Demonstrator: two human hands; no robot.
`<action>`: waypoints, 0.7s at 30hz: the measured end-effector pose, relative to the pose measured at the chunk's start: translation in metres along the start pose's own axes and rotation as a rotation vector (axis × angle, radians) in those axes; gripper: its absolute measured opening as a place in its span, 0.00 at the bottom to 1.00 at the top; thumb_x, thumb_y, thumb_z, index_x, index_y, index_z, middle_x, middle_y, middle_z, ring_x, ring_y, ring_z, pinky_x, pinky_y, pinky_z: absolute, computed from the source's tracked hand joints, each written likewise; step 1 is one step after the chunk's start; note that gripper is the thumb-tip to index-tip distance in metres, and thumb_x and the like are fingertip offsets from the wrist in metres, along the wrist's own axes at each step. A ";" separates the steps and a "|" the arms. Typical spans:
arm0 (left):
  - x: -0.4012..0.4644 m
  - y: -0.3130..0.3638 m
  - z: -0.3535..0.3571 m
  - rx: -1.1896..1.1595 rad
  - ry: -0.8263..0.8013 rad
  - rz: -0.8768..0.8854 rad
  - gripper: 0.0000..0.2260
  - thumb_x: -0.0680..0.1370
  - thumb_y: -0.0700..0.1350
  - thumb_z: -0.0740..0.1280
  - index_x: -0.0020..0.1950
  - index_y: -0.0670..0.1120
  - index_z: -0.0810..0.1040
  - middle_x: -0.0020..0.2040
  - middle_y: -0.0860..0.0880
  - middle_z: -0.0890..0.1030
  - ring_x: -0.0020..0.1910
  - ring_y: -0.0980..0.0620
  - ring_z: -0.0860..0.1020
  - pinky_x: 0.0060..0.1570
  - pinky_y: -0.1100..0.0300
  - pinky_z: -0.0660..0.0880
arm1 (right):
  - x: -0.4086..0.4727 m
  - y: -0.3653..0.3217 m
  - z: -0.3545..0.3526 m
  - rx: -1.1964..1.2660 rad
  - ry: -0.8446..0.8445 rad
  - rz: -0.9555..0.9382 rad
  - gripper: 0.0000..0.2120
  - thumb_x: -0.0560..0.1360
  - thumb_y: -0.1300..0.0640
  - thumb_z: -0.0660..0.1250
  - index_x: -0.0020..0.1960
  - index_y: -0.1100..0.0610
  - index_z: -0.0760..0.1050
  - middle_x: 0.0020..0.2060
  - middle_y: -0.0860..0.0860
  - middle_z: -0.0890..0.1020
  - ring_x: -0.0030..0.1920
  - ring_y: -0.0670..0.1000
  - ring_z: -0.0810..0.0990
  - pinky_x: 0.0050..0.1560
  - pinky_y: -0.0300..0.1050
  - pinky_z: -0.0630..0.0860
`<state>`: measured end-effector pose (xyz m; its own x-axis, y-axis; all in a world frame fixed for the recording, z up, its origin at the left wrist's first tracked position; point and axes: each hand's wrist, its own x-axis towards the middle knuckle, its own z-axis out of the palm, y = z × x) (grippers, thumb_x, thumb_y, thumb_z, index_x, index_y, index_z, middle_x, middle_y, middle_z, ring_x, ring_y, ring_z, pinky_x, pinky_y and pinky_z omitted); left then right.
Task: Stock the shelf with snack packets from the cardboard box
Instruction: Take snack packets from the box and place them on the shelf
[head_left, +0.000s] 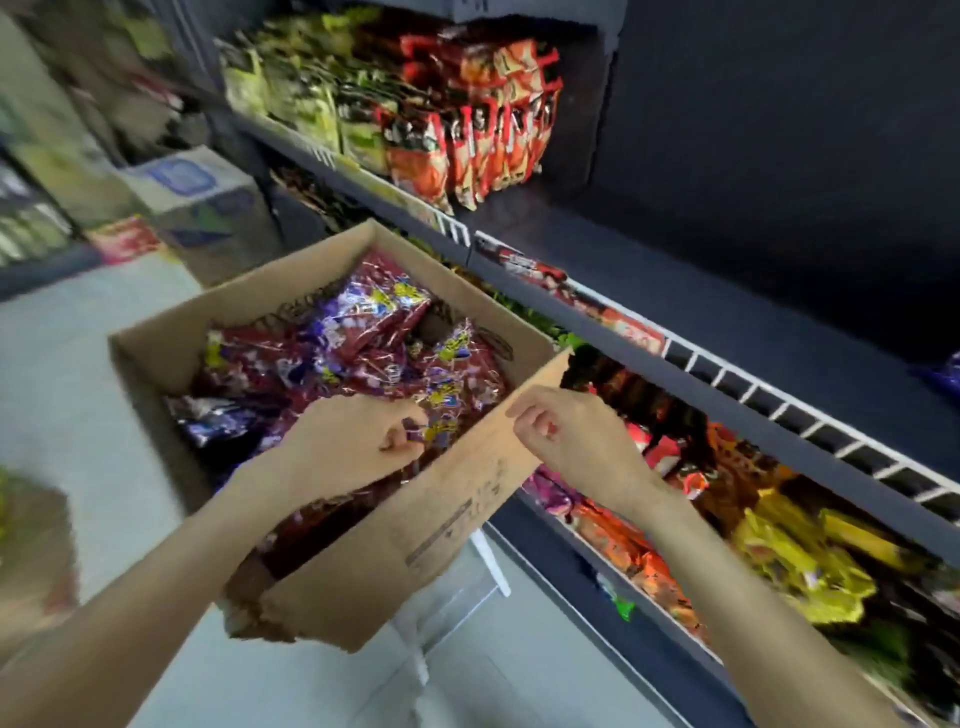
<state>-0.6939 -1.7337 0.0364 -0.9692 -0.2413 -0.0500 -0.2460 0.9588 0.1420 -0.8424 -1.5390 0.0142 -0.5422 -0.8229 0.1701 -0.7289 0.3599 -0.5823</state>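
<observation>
Right, here we are at the picking stage: the left hand (358, 441) is down inside the cardboard box (447, 514), its fingers (408, 434) curled and pinching the corner of a snack packet (441, 431) on top of the heap. The packets (358, 332), shiny red and purple ones, fill most of the box, so there is plenty left to shelve. The box itself sits beside the shelf (675, 374), at about the level of its middle tier; what carries it from below I cannot see.

The right hand (566, 441) hangs just over the near flap of the box, fingers loosely curled with nothing in them, between the box and the lower shelf. It looks ready to take a packet or steady the flap, though that is my guess.

The middle tier behind the white wire rail (769, 395) lies mostly bare and dark, and that, I reckon, is where these are bound. The upper tier carries orange and green packets (467, 135) standing in rows; the lower one holds a mixed jumble of yellow and orange.

Next, the pinch needs to become a firmer hold, then a lift clear of the box wall and over that wire rail without snagging.
</observation>
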 end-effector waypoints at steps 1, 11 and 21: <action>-0.007 -0.024 0.006 -0.026 0.020 -0.027 0.14 0.78 0.56 0.63 0.63 0.57 0.74 0.46 0.61 0.79 0.45 0.62 0.77 0.43 0.63 0.75 | 0.012 -0.010 0.016 0.009 -0.038 -0.016 0.07 0.77 0.56 0.63 0.52 0.50 0.78 0.44 0.42 0.80 0.44 0.42 0.78 0.48 0.45 0.75; -0.010 -0.194 0.066 -0.116 -0.012 -0.037 0.22 0.75 0.56 0.68 0.67 0.51 0.72 0.63 0.49 0.73 0.62 0.49 0.72 0.57 0.56 0.70 | 0.117 -0.064 0.155 -0.267 -0.293 -0.105 0.19 0.79 0.53 0.63 0.69 0.54 0.68 0.64 0.51 0.74 0.64 0.52 0.70 0.64 0.47 0.68; 0.014 -0.212 0.088 0.164 -0.151 0.112 0.36 0.67 0.65 0.70 0.69 0.48 0.66 0.66 0.47 0.66 0.63 0.47 0.67 0.53 0.53 0.74 | 0.165 -0.067 0.211 -0.419 -0.569 -0.095 0.25 0.77 0.48 0.65 0.70 0.56 0.63 0.56 0.54 0.78 0.58 0.56 0.75 0.56 0.52 0.72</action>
<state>-0.6538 -1.9271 -0.0811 -0.9742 -0.1184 -0.1919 -0.1193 0.9928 -0.0070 -0.7953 -1.7919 -0.0862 -0.2494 -0.9199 -0.3025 -0.9234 0.3201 -0.2120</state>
